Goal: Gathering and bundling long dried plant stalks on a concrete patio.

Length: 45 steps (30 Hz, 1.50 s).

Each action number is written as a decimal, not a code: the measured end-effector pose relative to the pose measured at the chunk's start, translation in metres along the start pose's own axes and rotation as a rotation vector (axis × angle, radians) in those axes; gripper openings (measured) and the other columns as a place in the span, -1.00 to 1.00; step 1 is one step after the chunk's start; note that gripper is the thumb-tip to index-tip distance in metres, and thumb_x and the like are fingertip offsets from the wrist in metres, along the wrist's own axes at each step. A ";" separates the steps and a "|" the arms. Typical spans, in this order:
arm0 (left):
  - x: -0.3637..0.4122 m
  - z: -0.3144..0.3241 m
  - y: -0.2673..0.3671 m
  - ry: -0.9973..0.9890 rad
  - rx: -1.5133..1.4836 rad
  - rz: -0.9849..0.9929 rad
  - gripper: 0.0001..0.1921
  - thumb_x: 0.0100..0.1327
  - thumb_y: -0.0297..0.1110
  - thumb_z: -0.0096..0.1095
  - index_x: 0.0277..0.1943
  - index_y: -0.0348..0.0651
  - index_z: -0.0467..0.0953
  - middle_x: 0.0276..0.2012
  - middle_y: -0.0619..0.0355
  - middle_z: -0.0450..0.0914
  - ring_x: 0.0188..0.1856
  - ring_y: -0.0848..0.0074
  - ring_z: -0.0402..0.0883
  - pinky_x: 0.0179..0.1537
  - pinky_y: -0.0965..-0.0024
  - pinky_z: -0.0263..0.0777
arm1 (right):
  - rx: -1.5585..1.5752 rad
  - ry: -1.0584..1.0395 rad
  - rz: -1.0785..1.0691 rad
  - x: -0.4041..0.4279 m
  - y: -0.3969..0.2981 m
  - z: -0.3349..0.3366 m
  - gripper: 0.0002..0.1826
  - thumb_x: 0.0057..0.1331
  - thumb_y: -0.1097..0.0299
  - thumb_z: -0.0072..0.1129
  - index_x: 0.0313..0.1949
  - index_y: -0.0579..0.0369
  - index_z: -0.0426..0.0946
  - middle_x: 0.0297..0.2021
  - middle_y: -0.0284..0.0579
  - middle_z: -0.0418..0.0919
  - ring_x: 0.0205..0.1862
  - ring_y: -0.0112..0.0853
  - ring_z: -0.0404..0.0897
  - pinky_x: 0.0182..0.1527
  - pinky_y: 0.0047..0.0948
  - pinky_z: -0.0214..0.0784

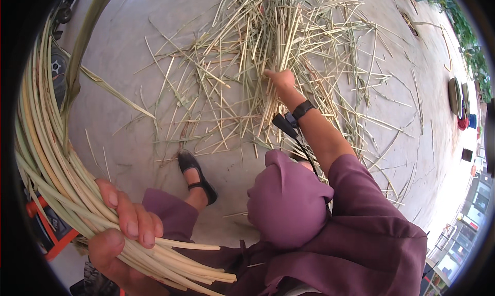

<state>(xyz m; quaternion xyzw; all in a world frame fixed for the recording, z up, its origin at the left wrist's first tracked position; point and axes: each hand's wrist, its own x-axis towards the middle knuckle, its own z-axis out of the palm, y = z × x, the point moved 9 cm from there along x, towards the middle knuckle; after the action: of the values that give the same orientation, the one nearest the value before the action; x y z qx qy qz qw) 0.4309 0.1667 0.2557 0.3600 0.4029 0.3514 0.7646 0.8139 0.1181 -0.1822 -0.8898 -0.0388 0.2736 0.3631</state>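
Note:
My left hand (125, 222) is wrapped around a thick bundle of pale green-yellow plant stalks (58, 153). Their cut ends stick out past my thumb over my lap, and the long part curves up along the left rim. A broad dry leaf (79, 40) hangs off this bundle. Out at arm's length, my right hand (284, 81) grips a sheaf of straight stalks (288, 37) above the loose pile, thumb stretched out to the left; the curled fingers are mostly hidden. On that wrist are a black band (302, 109) and a small dark device (286, 125) with a cable.
Loose stalks and leaves (216, 64) lie scattered over the concrete floor (123, 64). My left foot in a black shoe (197, 176) and my right knee in purple cloth (286, 199) are close by. Orange-framed equipment (58, 240) stands at lower left. A round pan-like object (455, 98) is at far right.

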 end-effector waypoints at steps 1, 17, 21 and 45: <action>0.002 0.001 -0.001 -0.009 -0.006 -0.007 -0.61 0.02 -0.43 0.04 -0.08 -0.25 0.14 -0.49 0.11 0.38 -0.56 0.41 0.46 -0.35 0.33 0.45 | -0.060 -0.008 -0.046 0.001 -0.001 0.000 -0.46 -0.04 0.14 0.47 -0.33 0.46 0.53 -0.37 0.13 0.62 -0.34 -0.21 0.65 -0.28 -0.29 0.48; -0.004 0.006 0.019 -0.038 0.043 0.023 -0.60 0.02 -0.40 0.07 -0.06 -0.25 0.20 -0.48 0.12 0.38 -0.52 0.42 0.44 -0.35 0.33 0.40 | 0.570 -0.537 -0.001 -0.041 -0.008 -0.085 -0.86 0.15 0.47 0.34 -0.36 0.25 0.58 -0.52 -0.20 0.57 -0.60 -0.48 0.49 -0.56 -0.46 0.35; -0.009 0.020 0.014 -0.140 -0.068 -0.011 -0.61 0.03 -0.43 0.06 -0.04 -0.26 0.22 -0.46 0.09 0.41 -0.47 0.39 0.47 -0.31 0.30 0.42 | 0.630 -0.536 0.106 -0.061 0.009 -0.139 -0.83 0.21 0.37 0.29 -0.27 0.20 0.59 -0.47 -0.24 0.59 -0.51 -0.49 0.54 -0.49 -0.47 0.43; -0.048 0.059 0.010 -0.373 -0.086 -0.044 -0.59 0.11 -0.44 0.15 -0.01 -0.25 0.18 -0.40 0.12 0.39 -0.39 0.46 0.45 -0.21 0.32 0.39 | 0.637 -0.508 -0.022 -0.101 -0.060 -0.116 -0.88 0.19 0.46 0.20 -0.46 0.22 0.50 -0.62 -0.25 0.39 -0.63 -0.43 0.40 -0.57 -0.36 0.31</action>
<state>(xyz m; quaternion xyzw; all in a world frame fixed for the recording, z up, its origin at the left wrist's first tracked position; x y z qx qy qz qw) 0.4593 0.1161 0.3065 0.3770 0.2464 0.2786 0.8482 0.7957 0.0631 -0.0278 -0.6365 -0.0499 0.4791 0.6024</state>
